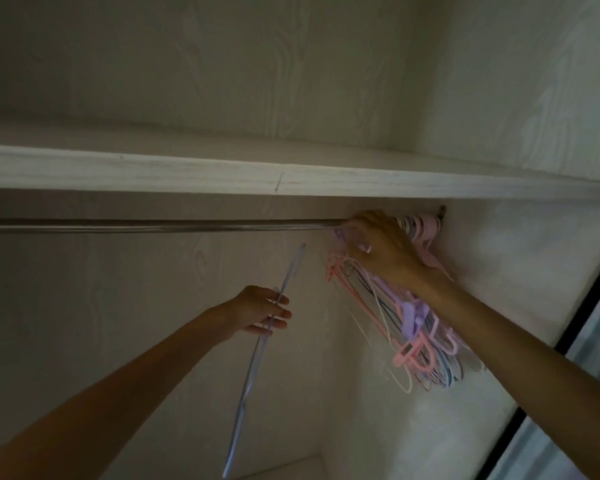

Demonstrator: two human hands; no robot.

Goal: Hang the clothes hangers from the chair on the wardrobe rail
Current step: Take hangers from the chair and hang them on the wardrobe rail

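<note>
Left hand (260,311), blue hanger (253,358) seemingly upright.

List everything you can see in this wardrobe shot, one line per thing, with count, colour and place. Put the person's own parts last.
Wardrobe rail: one, dark metal, running across under the shelf to the right wall.
Shelf: one, pale wood grain, just above the rail.
Hung hangers: a bunch too dense to count, pink, lilac, blue and white, at the rail's right end.
Blue hanger: one, pale blue, off the rail, left of the bunch.
Wardrobe walls: pale wood grain, back and right side.
Dark door edge: one, black, far right.
Left hand: one, grip on the blue hanger.
Right hand: one, up at the rail among the hooks; grip unclear.
</note>
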